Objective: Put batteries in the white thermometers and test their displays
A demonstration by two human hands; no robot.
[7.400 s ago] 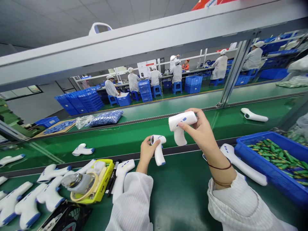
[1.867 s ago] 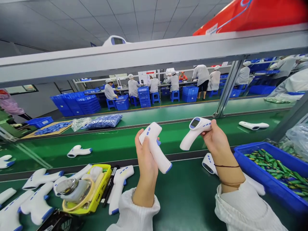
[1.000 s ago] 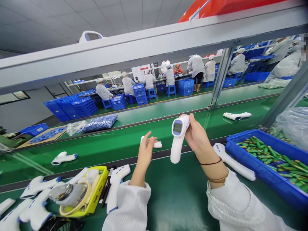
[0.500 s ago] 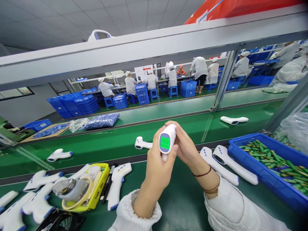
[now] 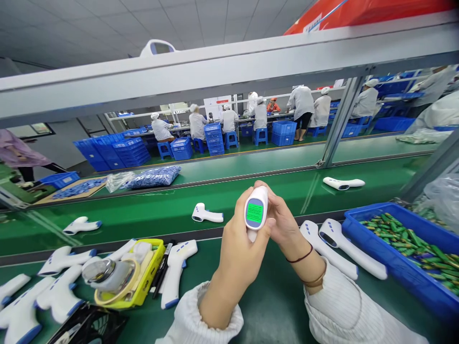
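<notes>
A white infrared thermometer (image 5: 260, 194) is held upright in front of me, its screen lit green and facing me. My left hand (image 5: 238, 241) is closed around its handle and left side. My right hand (image 5: 285, 222) grips it from the right, fingers wrapped behind the body; much of the handle is hidden by both hands. Right of my hands, two more thermometers (image 5: 358, 251) lie on the green bench. To the left, another thermometer (image 5: 175, 272) rests beside black pens (image 5: 160, 274).
Beyond the bench runs a green conveyor belt (image 5: 265, 184) with several thermometers. A blue bin (image 5: 353, 224) of green-wrapped pieces stands right. A yellow tray (image 5: 152, 272) with a metal-topped bottle (image 5: 107, 277) sits left, near piled thermometers (image 5: 59, 294). A metal rail (image 5: 215, 62) crosses above.
Thermometers on the belt have slid left. The held thermometer and both hands sit slightly further right in the view, still gripping. A person in pink has appeared at the far left.
</notes>
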